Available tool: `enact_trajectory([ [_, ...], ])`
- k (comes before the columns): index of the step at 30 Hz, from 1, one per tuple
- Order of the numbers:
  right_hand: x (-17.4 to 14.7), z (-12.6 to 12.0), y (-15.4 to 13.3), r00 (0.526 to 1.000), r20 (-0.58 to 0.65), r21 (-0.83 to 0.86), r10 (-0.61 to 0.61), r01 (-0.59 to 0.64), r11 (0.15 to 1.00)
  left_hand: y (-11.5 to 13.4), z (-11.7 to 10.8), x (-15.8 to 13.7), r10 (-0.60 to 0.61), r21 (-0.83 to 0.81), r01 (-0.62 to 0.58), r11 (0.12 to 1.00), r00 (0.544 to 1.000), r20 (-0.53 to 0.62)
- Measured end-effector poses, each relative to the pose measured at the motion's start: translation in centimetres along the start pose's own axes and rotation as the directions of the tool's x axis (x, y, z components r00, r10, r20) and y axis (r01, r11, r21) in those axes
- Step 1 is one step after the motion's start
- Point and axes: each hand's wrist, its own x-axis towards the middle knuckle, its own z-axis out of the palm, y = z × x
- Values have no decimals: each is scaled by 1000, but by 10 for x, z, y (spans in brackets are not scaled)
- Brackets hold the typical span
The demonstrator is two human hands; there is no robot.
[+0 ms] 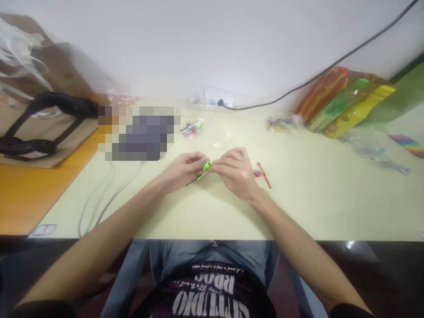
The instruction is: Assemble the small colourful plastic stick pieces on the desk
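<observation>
Over the middle of the pale table, my left hand (185, 170) is closed on a small bright green plastic piece (206, 165). A thin green strip and a dark thin stick poke out below its fingers. My right hand (234, 170) meets it from the right, fingertips pinched together at the green piece's right end. What sits between those fingertips is too small to make out. Just right of my right hand, a small red plastic piece (264, 175) with a thin rod and a round part lies on the table.
Small colourful parts in clear plastic (192, 128) lie beyond my hands, with another packet (281, 123) farther right. A pixelated dark object (142, 137) is at left. A power strip (212, 100) with a black cable stands by the wall. Bottles (357, 112) lean at right.
</observation>
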Motion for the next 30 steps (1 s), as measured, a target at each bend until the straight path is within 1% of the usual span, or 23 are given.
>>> enact_trajectory([
  [3, 0, 2, 2, 993, -97, 8, -66, 67, 998, -1, -1, 0, 2, -34, -1, 999, 1000, 6],
  [10, 0, 1, 1, 990, -132, 48, -54, 61, 997, 0, -1, -1, 35, -58, -33, 998, 999, 23],
  [12, 0, 1, 1, 991, -127, 56, -50, 58, 997, 0, 0, -1, 24, -54, -23, 998, 999, 25],
  [17, -1, 2, 3, 998, -65, 67, 20, -15, 998, 1, -1, -2, -3, -48, 4, 999, 999, 37],
  [19, -2, 2, 3, 998, -51, 79, 31, -27, 996, 1, -1, -2, -1, -38, 3, 999, 999, 38],
  [25, -3, 3, 4, 998, -60, 94, 29, -23, 995, 1, -2, -2, 8, -17, -7, 1000, 1000, 26],
  [30, -2, 3, 2, 997, -28, 93, 79, -76, 993, 0, -4, -2, 19, 12, -20, 1000, 999, 42],
])
